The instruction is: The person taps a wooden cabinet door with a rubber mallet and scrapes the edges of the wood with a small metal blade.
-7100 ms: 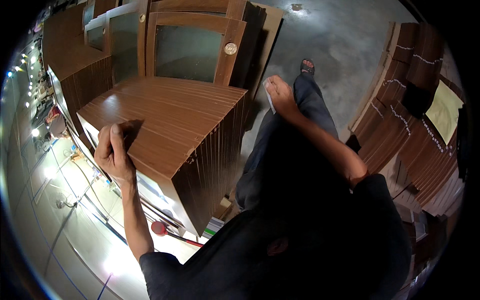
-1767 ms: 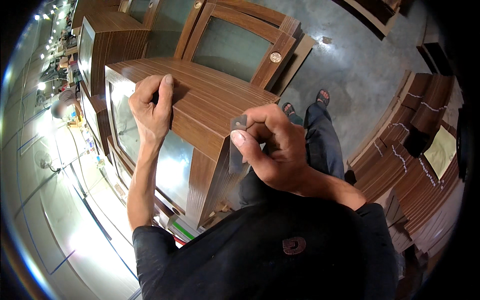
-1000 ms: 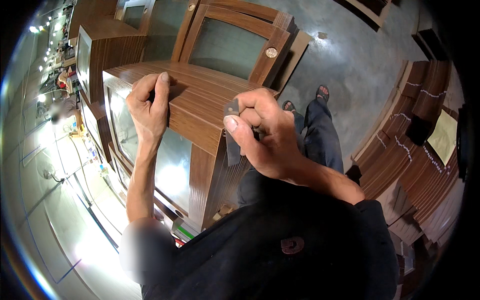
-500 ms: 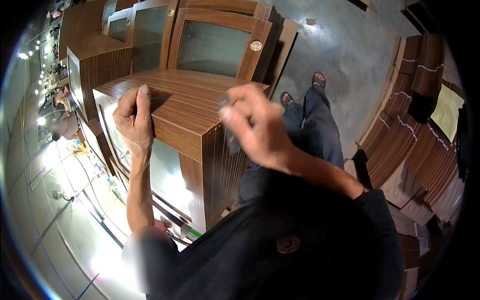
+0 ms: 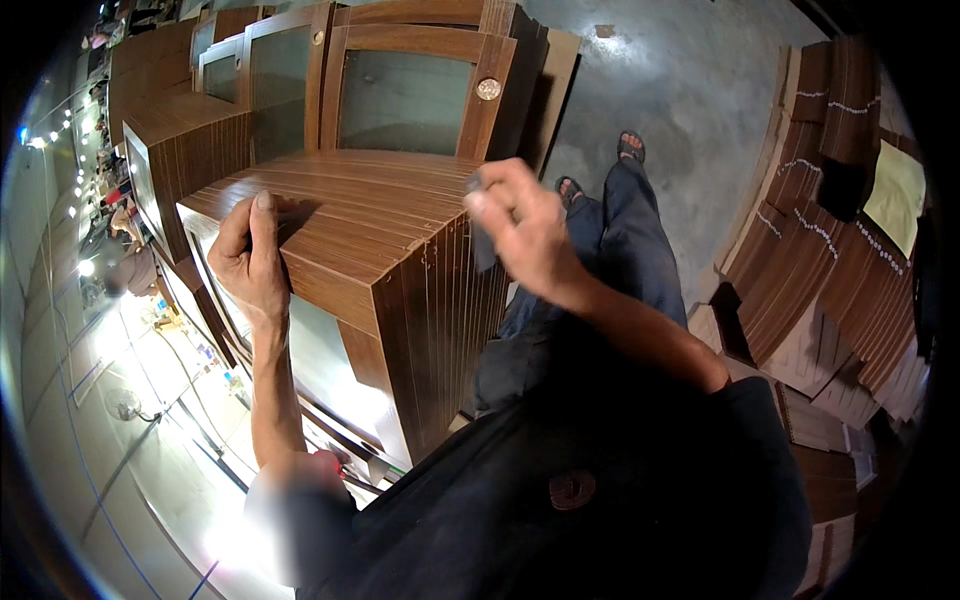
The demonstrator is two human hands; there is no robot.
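A stack of brown wood-grain framed panels [image 5: 330, 215] stands on edge in front of me, its many thin edges side by side. My left hand [image 5: 250, 250] is closed in a fist at the near left edge of the stack, thumb on top; what its fingers hold, if anything, is hidden. At the stack's right corner my right hand [image 5: 520, 220] is closed on a dark grey flexible piece [image 5: 484, 245], which hangs down beside the panel edges. Its kind cannot be made out. Small pale chips mark the edges near that corner.
More framed panels with glass-like centres [image 5: 405, 100] lean behind the stack. Brown boards [image 5: 800, 260] lie piled at the right with a yellow-green sheet [image 5: 897, 200] on them. A fan [image 5: 123, 404] and bright lamps are at the left. My sandalled feet stand on the grey floor [image 5: 690, 110].
My right hand has moved slightly right with the dark grey piece, off the stack's corner, uncovering the chipped edges. The left hand stays on the same edge; the whole view has shifted slightly.
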